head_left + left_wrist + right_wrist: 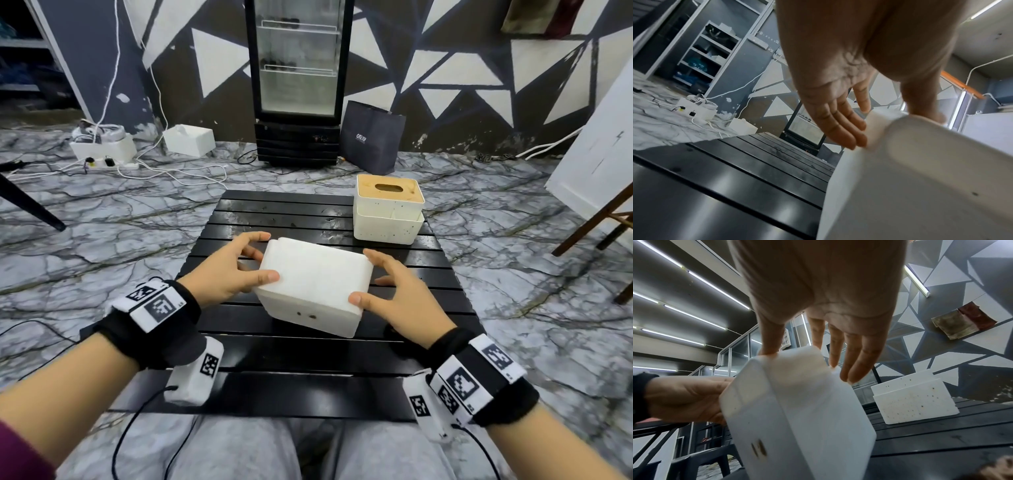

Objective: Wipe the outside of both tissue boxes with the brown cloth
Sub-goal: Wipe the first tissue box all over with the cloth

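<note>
A plain white tissue box (315, 284) is tilted over the middle of the black slatted table (274, 349), with small dark spots on its near face. My left hand (255, 257) holds its left end, thumb on the upper face and fingers (849, 129) against the side. Gripping the right end is my right hand (373, 277), thumb at the near corner. A second white tissue box (388, 212) with a wooden slotted lid stands at the table's back right; its side (914, 402) is speckled brown. Brown and red cloths (962, 321) hang on the wall; no cloth lies on the table.
A glass-door fridge (298, 82) and a dark bag (371, 137) stand behind the table. White boxes (188, 138) and cables lie on the marble floor at the left. Wooden chair legs (589, 233) and a white board stand at the right.
</note>
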{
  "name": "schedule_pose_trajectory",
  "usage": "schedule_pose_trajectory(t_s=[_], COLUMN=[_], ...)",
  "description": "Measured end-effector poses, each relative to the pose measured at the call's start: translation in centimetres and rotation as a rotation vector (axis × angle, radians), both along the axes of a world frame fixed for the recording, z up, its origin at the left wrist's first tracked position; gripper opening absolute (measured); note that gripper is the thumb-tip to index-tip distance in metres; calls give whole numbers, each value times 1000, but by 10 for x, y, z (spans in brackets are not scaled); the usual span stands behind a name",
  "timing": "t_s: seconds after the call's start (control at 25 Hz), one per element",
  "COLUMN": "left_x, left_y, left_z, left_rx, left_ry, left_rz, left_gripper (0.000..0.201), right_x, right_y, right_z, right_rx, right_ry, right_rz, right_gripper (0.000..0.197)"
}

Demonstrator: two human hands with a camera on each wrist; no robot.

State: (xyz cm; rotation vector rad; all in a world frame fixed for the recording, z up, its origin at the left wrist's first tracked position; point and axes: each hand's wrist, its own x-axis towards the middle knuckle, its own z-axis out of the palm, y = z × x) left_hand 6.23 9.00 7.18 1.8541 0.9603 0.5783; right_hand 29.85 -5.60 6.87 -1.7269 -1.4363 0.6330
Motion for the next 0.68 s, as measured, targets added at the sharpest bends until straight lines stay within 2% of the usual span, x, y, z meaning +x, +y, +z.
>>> schedule_pose_trajectory(t_s=[0.08,0.12,0.24,0.32,0.48,0.52,0.68], left_x=[-10,-13,-15,-14,-9,-7,3], left_y=[-1,-2,-8,-15,-31,-35,-48], left_z=[-2,-3,-5,-4,-8,-12,-29], left_rx=[-5,-22,-47,-35,2,8,62], left_ry=[93,130,219,224,129,104,53], left_rz=[-84,-125,-205,-215,-140,-124,-102], left_gripper=[113,122,132,124,77,70,69], right_x=[0,0,4,2,1,1,0], right_y=[-6,-8,-10,-10,-14,-15,-20], right_z=[0,-1,-4,-8,-19,-22,-36], right_rx=[-9,-23,-127,-206,-91,-65,-39], right_ry=[-46,-68,-95,-33,227,252,248], right_rz=[31,46,99,141,122,112,92], right_gripper=[77,83,104,106,72,67,58])
